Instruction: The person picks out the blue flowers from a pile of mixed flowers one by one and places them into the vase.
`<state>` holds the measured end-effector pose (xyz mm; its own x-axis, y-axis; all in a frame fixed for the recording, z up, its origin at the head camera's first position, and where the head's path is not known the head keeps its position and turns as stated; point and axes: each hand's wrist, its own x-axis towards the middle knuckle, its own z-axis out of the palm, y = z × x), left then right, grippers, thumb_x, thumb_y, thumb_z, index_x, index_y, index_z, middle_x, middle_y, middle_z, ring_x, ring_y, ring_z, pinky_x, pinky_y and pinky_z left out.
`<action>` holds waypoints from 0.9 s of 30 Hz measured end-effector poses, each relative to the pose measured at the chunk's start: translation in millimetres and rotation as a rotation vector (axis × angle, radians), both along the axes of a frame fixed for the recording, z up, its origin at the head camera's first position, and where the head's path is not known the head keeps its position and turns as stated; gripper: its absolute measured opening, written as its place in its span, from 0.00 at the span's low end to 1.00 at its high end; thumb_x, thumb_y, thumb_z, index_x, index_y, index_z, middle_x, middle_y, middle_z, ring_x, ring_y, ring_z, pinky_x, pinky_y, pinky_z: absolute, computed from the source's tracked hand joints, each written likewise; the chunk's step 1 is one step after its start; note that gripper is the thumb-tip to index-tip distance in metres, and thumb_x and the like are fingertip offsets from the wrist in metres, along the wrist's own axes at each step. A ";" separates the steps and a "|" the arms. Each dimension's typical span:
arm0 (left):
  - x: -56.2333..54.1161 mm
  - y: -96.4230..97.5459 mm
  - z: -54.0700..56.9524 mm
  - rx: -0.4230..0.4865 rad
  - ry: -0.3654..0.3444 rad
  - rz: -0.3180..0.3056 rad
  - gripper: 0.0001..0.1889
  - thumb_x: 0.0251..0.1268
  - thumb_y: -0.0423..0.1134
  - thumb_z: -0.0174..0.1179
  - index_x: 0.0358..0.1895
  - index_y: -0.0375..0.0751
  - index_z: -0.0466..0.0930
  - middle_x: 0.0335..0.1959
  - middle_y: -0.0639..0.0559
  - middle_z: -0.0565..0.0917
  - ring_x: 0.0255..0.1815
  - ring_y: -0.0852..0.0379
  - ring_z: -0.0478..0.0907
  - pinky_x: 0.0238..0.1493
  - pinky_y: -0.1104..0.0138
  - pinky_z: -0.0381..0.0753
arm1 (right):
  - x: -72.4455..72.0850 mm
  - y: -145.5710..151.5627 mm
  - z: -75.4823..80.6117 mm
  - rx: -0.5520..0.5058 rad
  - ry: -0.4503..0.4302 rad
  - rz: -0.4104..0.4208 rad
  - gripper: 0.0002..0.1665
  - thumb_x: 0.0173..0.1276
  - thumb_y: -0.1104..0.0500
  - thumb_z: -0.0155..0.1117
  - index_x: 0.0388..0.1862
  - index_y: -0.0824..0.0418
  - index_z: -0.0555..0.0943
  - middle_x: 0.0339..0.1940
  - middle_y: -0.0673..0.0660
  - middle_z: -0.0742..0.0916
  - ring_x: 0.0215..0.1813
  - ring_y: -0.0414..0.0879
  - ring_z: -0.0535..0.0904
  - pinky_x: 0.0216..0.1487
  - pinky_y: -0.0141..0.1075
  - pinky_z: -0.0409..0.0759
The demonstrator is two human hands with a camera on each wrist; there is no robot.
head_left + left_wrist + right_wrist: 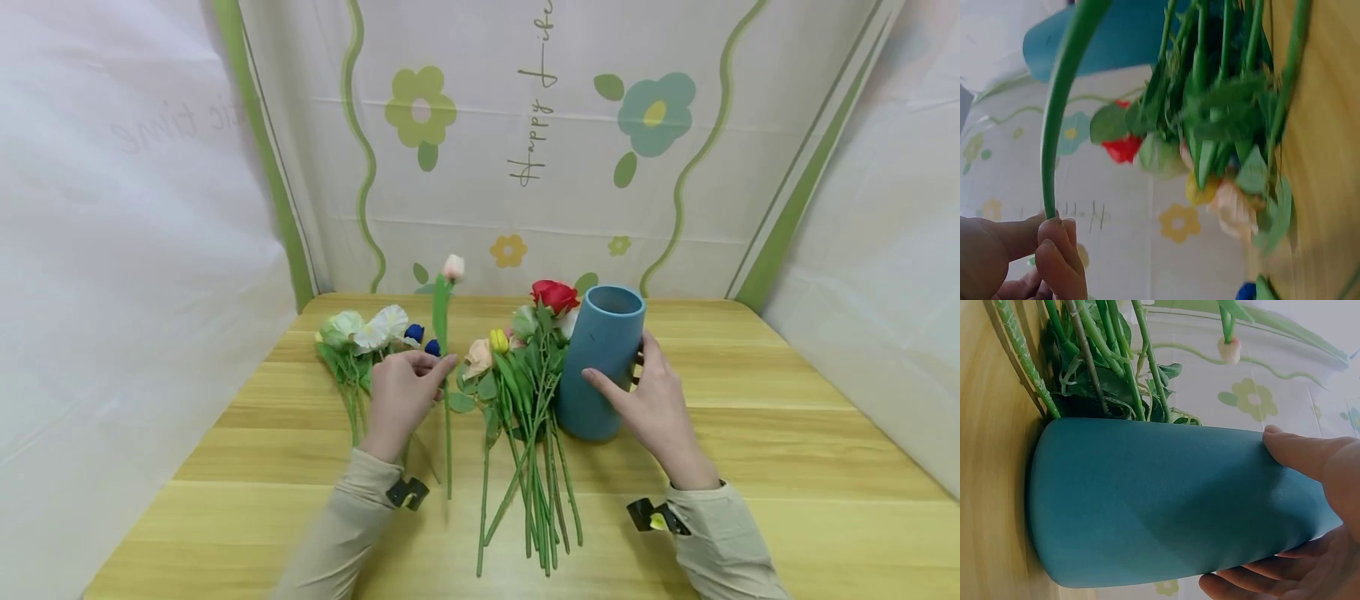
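My left hand (pixel 408 387) pinches the green stem of a pale pink tulip (pixel 453 268) between thumb and fingers. The tulip stands upright above the table, its bloom at the top and its stem hanging below the hand. In the left wrist view the stem (pixel 1054 137) runs up from the fingertips. My right hand (pixel 656 408) grips a tall blue vase (pixel 600 367), thumb on the near side and fingers round the right. The vase stands upright on the wooden table; its inside is mostly hidden. In the right wrist view its smooth wall (pixel 1147 500) fills the middle.
A bunch of artificial flowers lies just left of the vase, with a red rose (pixel 555 296), a yellow tulip (pixel 498 340) and a peach rose (pixel 477 358). Behind the left hand lie white flowers (pixel 382 327) and blue buds (pixel 415 333). Printed cloth (pixel 487 150) hangs behind the table (pixel 750 417).
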<state>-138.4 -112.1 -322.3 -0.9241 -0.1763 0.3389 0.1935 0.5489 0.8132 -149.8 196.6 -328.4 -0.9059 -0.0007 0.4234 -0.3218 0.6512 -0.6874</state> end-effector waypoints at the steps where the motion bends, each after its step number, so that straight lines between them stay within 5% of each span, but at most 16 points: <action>1: 0.4 5.2 -1.3 0.003 0.001 -0.013 0.15 0.63 0.48 0.68 0.31 0.37 0.87 0.21 0.50 0.84 0.17 0.53 0.81 0.18 0.66 0.77 | 0.5 -0.1 0.4 0.001 -0.001 0.000 0.58 0.62 0.41 0.71 0.76 0.70 0.52 0.65 0.74 0.71 0.63 0.69 0.70 0.52 0.63 0.74; 7: 4.7 32.0 -7.7 0.009 -0.028 -0.093 0.13 0.64 0.45 0.68 0.28 0.39 0.88 0.17 0.53 0.82 0.14 0.56 0.79 0.15 0.65 0.75 | 2.9 -1.4 2.3 -0.001 -0.025 0.007 0.59 0.62 0.39 0.70 0.76 0.70 0.51 0.67 0.74 0.69 0.64 0.69 0.69 0.53 0.62 0.74; 14: -4.5 51.1 -25.9 -0.153 -0.080 -0.224 0.20 0.66 0.44 0.66 0.15 0.40 0.83 0.05 0.57 0.73 0.05 0.63 0.66 0.12 0.70 0.62 | 4.4 -1.4 2.9 0.006 -0.037 0.000 0.59 0.62 0.39 0.70 0.76 0.70 0.51 0.66 0.74 0.69 0.64 0.69 0.69 0.53 0.62 0.74; 20: -3.1 56.3 -30.7 -0.224 -0.166 -0.272 0.15 0.62 0.39 0.69 0.18 0.40 0.83 0.10 0.58 0.76 0.09 0.63 0.70 0.14 0.69 0.67 | 2.7 -1.4 3.7 -0.003 -0.057 0.016 0.60 0.62 0.39 0.70 0.77 0.70 0.49 0.68 0.74 0.67 0.65 0.69 0.68 0.55 0.62 0.73; 27: 3.8 63.0 -26.8 -0.328 -0.204 -0.292 0.28 0.58 0.43 0.71 0.08 0.48 0.63 0.06 0.65 0.51 0.09 0.65 0.50 0.13 0.71 0.51 | 4.1 2.1 4.1 -0.009 -0.038 0.007 0.60 0.62 0.40 0.71 0.76 0.70 0.50 0.67 0.75 0.68 0.65 0.69 0.68 0.55 0.62 0.73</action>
